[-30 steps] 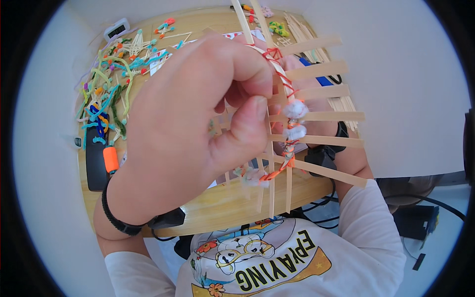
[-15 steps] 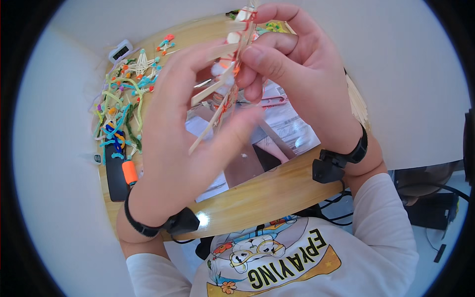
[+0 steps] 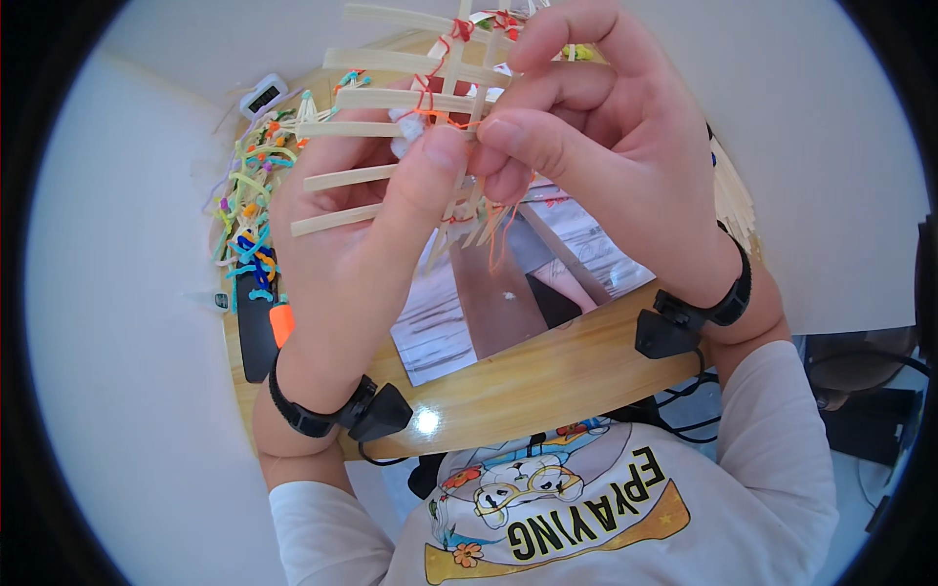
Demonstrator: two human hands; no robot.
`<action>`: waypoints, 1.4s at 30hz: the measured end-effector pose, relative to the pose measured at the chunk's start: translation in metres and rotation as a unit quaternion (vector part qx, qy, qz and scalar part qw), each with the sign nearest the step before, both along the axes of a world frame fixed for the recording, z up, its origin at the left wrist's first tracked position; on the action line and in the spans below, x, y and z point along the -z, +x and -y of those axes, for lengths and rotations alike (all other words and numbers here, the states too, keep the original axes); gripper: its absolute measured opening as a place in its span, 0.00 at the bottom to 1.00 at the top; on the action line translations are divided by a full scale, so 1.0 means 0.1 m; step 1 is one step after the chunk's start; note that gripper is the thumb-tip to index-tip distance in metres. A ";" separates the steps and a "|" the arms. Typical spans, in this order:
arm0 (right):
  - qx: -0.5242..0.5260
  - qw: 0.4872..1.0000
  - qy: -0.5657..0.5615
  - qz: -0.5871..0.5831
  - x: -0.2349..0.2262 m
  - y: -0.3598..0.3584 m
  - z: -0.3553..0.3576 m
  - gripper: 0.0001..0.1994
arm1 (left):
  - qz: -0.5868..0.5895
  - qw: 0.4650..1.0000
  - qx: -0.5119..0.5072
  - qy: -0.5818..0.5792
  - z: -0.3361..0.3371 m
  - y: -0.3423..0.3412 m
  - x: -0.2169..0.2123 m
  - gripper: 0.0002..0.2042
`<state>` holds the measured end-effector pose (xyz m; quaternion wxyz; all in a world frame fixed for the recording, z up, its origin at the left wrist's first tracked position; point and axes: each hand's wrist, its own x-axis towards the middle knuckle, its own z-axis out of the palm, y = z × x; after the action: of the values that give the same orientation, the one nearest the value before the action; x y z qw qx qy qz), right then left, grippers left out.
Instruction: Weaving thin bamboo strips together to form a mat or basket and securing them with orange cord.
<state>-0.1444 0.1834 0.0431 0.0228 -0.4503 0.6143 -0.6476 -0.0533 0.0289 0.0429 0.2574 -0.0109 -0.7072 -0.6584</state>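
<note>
Raised over the table is a lattice of pale flat wooden strips, with several crosspieces bound to two long strips by red thread. My left hand grips it from the left, thumb pressed on the front and fingers behind. White fluffy bits show behind the strips near that thumb. My right hand pinches at the lattice's right side, thumb against forefinger, where an orange thread runs in. Whether it holds the strip, the thread or both is hidden. A loose orange thread end hangs below.
A printed picture sheet lies on the wooden table. At left are a heap of coloured fuzzy wire stems, a black long case, an orange spool and a small white device. Loose wooden strips lie at right.
The lattice has turned from edge-on to facing me. My left thumb has moved up onto it and pressed down. My right hand stays pinched, shifted slightly right and down.
</note>
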 end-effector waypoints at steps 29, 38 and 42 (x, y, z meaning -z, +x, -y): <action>0.059 0.933 0.326 -0.143 0.78 -0.75 -0.46 0.13 | 0.128 0.989 -0.028 0.068 0.32 0.12 0.24 0.16; 0.069 0.860 0.356 -0.360 1.09 -0.56 -0.33 0.15 | 0.304 0.935 0.128 0.127 0.32 0.40 0.94 0.12; 0.189 0.891 0.334 -0.245 0.90 -0.54 -0.36 0.11 | 0.293 0.937 0.137 0.134 0.31 0.35 1.02 0.13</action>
<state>-0.1980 0.2192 -0.0471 -0.1020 -0.4360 0.8537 -0.2659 -0.0185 -0.0017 -0.0590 -0.0551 0.1205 -0.6482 -0.7499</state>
